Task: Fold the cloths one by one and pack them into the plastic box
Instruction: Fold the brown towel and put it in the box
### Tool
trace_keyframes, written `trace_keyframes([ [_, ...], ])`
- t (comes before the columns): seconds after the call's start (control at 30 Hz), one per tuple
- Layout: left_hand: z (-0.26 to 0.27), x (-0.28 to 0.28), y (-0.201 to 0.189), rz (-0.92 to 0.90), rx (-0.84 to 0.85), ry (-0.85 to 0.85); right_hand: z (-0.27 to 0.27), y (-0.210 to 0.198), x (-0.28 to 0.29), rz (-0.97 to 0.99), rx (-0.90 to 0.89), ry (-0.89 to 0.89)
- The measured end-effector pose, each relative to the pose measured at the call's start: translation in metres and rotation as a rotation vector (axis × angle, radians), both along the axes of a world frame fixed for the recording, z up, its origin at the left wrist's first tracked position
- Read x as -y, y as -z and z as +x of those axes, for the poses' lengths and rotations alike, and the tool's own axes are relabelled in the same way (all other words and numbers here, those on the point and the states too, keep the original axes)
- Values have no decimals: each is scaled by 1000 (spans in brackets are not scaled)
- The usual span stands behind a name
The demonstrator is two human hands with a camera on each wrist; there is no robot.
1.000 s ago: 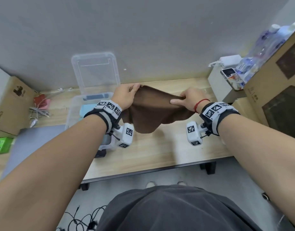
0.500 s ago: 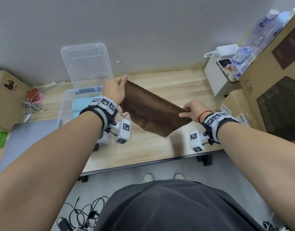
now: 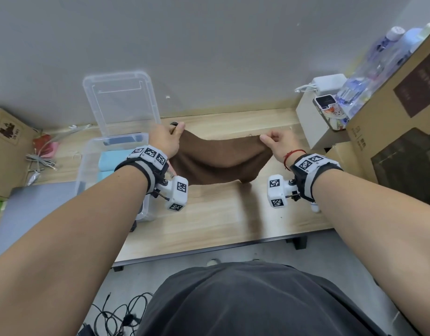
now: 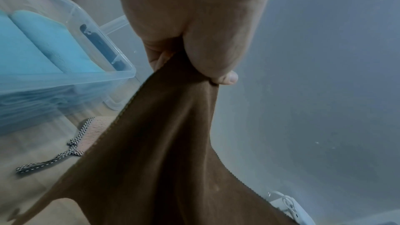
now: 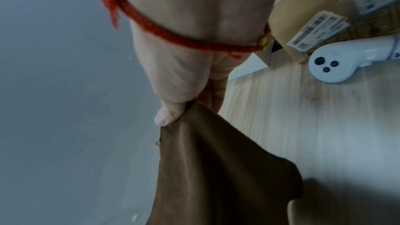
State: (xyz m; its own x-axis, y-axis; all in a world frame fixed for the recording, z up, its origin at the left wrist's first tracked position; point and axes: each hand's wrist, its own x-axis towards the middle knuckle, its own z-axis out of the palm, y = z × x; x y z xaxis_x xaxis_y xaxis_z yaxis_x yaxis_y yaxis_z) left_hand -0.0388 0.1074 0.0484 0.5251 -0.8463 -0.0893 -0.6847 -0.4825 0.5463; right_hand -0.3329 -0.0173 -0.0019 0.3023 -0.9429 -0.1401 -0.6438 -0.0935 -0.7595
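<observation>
A brown cloth (image 3: pixel 218 158) hangs spread between my two hands above the wooden table (image 3: pixel 216 214). My left hand (image 3: pixel 166 139) pinches its left top corner; the left wrist view shows thumb and fingers clamped on the brown cloth (image 4: pixel 168 143). My right hand (image 3: pixel 278 141) pinches the right top corner, and the right wrist view shows the thumb pressed on the brown cloth (image 5: pixel 216 168). The clear plastic box (image 3: pixel 87 166) stands left of my left hand and holds folded light blue cloths (image 3: pixel 109 163). Its lid (image 3: pixel 121 100) leans against the wall behind it.
Cardboard boxes (image 3: pixel 403 132) are stacked at the right, with a white box (image 3: pixel 311 127), a phone and bottles near them. A laptop (image 3: pixel 34 202) lies front left, beside another cardboard box (image 3: pixel 7 151) and cables. A checkered cord (image 4: pixel 54 156) lies beside the plastic box.
My right hand rose and moved away to the right, so both corners are now level and the cloth is stretched wider. My left hand stayed by the box.
</observation>
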Motion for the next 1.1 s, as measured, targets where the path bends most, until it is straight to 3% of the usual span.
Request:
trace_keyframes([
  [0.2,-3,13,5,-15,-60,15,12,-11,16,-45,-17,29],
  [0.3,-5,20,8,-119,-174,14,16,-29,20,-122,21,174],
  [0.4,-5,27,4,-258,-229,-8,20,-44,27,-219,172,384],
  [0.57,-9,32,-3,-350,-290,-61,12,-38,31,-225,229,447],
  [0.8,-37,-3,41,-186,-502,-87,-24,28,-7,-164,87,416],
  [0.97,-54,-57,113,102,-353,30,-60,99,-56,13,-130,291],
  [1.1,-65,-101,155,265,-337,100,-80,127,-90,63,-291,157],
])
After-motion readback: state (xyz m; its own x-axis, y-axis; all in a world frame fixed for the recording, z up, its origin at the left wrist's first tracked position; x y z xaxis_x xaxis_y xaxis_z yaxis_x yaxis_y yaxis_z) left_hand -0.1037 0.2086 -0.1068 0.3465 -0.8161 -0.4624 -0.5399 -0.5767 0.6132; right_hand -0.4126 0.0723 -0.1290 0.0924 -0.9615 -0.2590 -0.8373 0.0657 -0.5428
